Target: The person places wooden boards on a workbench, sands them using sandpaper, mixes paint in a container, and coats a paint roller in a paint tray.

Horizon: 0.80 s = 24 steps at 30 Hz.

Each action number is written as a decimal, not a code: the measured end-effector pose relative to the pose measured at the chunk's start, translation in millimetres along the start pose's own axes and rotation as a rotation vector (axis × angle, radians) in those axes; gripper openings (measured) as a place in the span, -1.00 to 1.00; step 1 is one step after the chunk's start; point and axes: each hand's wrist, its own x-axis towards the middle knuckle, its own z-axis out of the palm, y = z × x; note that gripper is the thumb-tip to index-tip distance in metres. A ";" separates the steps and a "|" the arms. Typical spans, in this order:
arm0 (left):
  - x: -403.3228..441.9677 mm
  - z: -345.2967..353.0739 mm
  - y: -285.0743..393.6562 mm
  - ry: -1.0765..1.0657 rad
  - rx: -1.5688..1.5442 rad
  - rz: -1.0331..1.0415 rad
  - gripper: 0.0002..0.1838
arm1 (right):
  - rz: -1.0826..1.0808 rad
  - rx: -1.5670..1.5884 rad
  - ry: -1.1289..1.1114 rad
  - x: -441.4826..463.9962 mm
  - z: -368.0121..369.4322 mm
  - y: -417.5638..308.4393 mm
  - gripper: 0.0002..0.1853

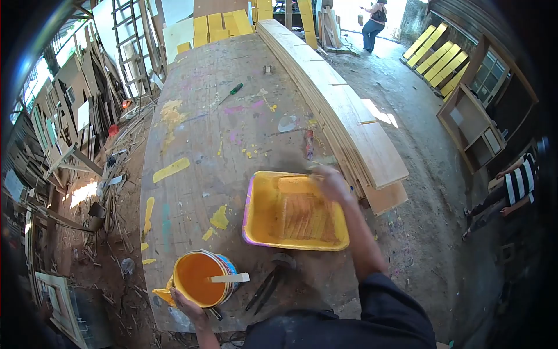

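Observation:
My left hand [190, 306] grips the side of a paint bucket [200, 278] at the lower left, next to a yellow flap [163, 295] on its rim. Orange-yellow paint fills the inside of the bucket, and a pale flat stick [229, 278] leans out over its right edge. My right hand [332, 184], smeared by motion, is over the upper right corner of a yellow-coated plastic basin [249, 224]. A faint blurred shape shows beside its fingers; what it is, I cannot make out. Streaks of paint cover the basin floor.
A stack of long boards [349, 116] lies along the right side of the paint-stained worktable [197, 134]. A green-handled screwdriver [235, 89] rests farther back. Dark tools [272, 282] lie between bucket and basin. One person [374, 28] is at the back; another [511, 186] is at right.

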 end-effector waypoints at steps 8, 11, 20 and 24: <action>5.5 -1.3 -11.1 -0.034 -0.323 -0.102 -0.35 | 0.320 -0.452 -0.065 124.4 -10.2 94.2 -0.56; 9.2 -2.6 -25.3 -0.031 -0.258 -0.025 -0.37 | 0.323 -0.365 -0.082 159.3 20.5 106.9 -0.41; -2.3 4.1 6.7 0.005 -0.400 -0.212 -0.36 | 0.617 -0.230 0.052 214.8 34.8 125.7 -0.49; -2.3 5.8 5.9 -0.004 -0.431 -0.212 -0.35 | 0.332 -0.103 0.295 203.1 -5.6 118.6 -0.60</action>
